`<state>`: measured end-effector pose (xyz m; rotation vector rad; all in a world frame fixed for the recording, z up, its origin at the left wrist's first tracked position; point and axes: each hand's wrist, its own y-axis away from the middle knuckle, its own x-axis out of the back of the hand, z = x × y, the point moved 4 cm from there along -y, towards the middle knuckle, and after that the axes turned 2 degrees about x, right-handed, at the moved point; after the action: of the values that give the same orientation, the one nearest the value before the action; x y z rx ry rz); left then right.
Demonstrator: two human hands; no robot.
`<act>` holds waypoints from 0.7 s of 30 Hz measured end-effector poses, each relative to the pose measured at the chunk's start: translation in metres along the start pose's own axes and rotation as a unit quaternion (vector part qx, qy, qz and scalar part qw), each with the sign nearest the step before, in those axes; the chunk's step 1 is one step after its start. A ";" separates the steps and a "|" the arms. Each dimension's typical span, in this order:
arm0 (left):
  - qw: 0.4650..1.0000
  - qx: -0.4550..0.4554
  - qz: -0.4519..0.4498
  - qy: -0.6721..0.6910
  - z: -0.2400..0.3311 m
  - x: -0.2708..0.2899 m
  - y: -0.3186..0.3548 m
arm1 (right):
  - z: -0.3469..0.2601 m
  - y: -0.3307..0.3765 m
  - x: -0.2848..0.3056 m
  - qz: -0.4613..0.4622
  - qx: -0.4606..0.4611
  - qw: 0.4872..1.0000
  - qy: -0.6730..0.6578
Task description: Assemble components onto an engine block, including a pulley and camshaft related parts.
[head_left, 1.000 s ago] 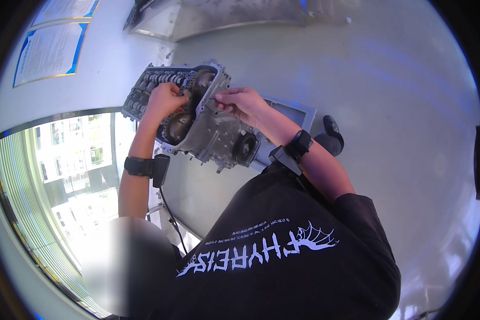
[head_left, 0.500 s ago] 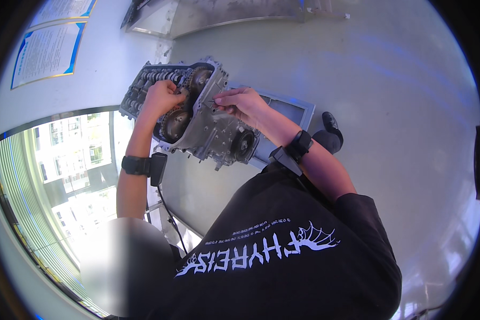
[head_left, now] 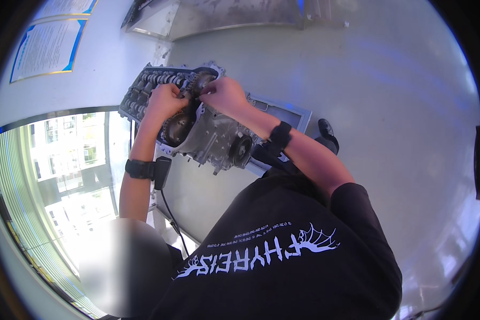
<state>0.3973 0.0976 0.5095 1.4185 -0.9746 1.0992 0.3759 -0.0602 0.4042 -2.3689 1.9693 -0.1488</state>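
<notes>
An engine point(head_left: 214, 133) with its top cover off stands in front of me, its camshafts exposed along the left part. Two round cam sprockets show at its open end, a near sprocket point(head_left: 177, 128) and a far sprocket point(head_left: 201, 81), with a chain on them. My left hand point(head_left: 166, 101) reaches between the sprockets, fingers bent and closed around something hidden at the chain. Close beside it, my right hand point(head_left: 225, 97) pinches at the inner edge of the engine's end housing. Whatever sits in its fingertips is too small to make out.
A grey metal frame point(head_left: 304, 118) lies under and right of the engine, with a dark pulley point(head_left: 241, 151) low on the engine's near side. A metal bench point(head_left: 234, 18) stands at the far side. Left are a wall with framed sheets point(head_left: 50, 48) and a bright window point(head_left: 64, 154).
My right hand has moved left and forward, from outside the end housing to its inner edge by the sprockets. The left hand has shifted slightly, staying at the chain.
</notes>
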 end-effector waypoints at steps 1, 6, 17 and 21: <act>1.000 -0.005 0.009 -0.012 0.001 0.000 0.001 | -0.002 -0.001 -0.006 0.005 0.023 0.998 0.060; 0.999 -0.011 0.028 -0.032 0.002 0.002 0.004 | -0.009 -0.010 -0.028 -0.041 0.038 0.972 0.230; 0.999 -0.001 0.030 -0.026 0.002 0.003 0.008 | -0.020 -0.011 -0.032 -0.008 0.018 0.972 0.235; 0.999 -0.008 0.030 -0.019 0.005 0.005 0.011 | -0.009 -0.008 -0.027 0.002 0.009 0.977 0.215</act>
<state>0.3883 0.0910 0.5170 1.4112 -1.0570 1.1093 0.3775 -0.0325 0.4134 -2.4828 2.1207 -0.7333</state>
